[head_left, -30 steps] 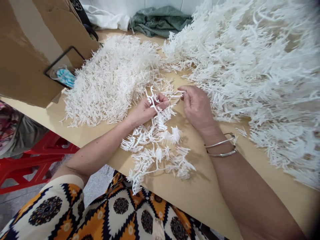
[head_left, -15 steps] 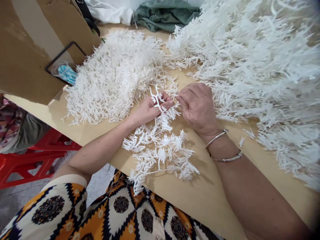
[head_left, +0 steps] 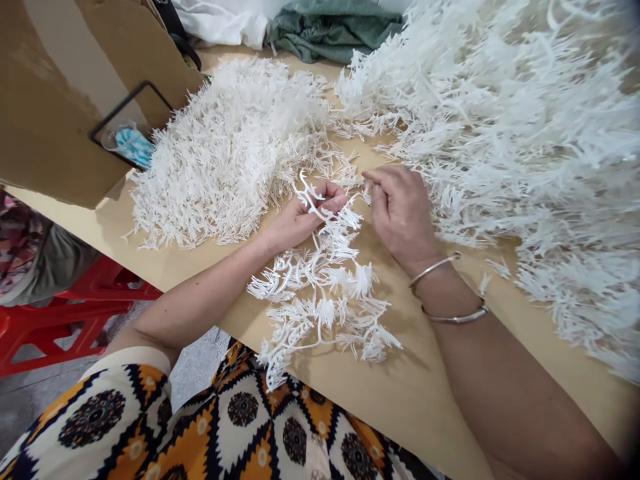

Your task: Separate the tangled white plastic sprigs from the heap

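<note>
My left hand pinches the stem of a branched white plastic spray. Its bare forked end sticks up past the fingers, while the tufted rest hangs down over the table's front edge. To the right, my right hand is curled, index finger over thumb, with a small white sprig at the fingertips. Whether that sprig is still joined to the spray I cannot tell. Two silver bangles circle the right wrist.
A mound of small white tufts lies beyond my left hand. A larger heap of white sprays fills the right side. At left stands a cardboard box with a black wire frame. Green cloth lies behind; red stools stand below.
My right hand has drawn slightly right, away from my left, and its index finger has straightened. The forked stem end in my left hand has tilted left.
</note>
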Motion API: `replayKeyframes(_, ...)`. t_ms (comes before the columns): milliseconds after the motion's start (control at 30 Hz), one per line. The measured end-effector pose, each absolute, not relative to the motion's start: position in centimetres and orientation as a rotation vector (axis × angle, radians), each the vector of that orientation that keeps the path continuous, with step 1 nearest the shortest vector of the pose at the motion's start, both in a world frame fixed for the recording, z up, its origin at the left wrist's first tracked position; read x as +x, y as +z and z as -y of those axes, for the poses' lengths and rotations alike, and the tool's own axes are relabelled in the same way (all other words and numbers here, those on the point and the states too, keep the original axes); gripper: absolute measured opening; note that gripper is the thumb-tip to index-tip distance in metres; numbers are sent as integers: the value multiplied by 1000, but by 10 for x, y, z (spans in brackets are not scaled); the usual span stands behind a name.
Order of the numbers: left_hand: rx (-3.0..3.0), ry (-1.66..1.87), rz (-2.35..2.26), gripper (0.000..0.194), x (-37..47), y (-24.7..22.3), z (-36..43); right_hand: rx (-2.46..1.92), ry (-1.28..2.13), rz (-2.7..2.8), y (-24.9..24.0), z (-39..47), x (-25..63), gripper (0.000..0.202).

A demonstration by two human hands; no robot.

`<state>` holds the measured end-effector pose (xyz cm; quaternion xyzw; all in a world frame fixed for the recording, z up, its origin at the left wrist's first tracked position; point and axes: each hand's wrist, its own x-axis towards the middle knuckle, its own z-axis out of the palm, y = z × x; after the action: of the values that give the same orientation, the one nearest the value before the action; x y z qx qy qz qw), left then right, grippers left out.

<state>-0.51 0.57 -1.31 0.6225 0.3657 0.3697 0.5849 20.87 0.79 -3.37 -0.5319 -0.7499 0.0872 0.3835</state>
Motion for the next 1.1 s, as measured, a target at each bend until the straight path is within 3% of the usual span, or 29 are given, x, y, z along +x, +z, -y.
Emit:
replayKeyframes(200, 1329, 940, -836, 41, -6, -21, -8, -1147, 310, 1749, -16, 2, 199, 35)
replayKeyframes(300, 1314, 991, -843, 40, -5, -20, -7, -1042, 484, 1768, -11, 5, 198, 27)
replayKeyframes(567, 1294, 981, -828, 48, -3, -17, -5, -1159, 592, 1813, -18, 6, 195, 11)
replayKeyframes(733, 1305, 914, -865, 61, 1, -13, -4, -1150, 583, 1735, -18, 5, 195, 17)
replayKeyframes(933, 1513, 881, -864, 47, 1, -13, -2, -1193, 622, 1640, -17, 4, 199, 23)
replayKeyframes(1100, 1545, 874, -904, 48, -4, -9, -1, -1166, 755, 1654, -16, 0, 204, 14)
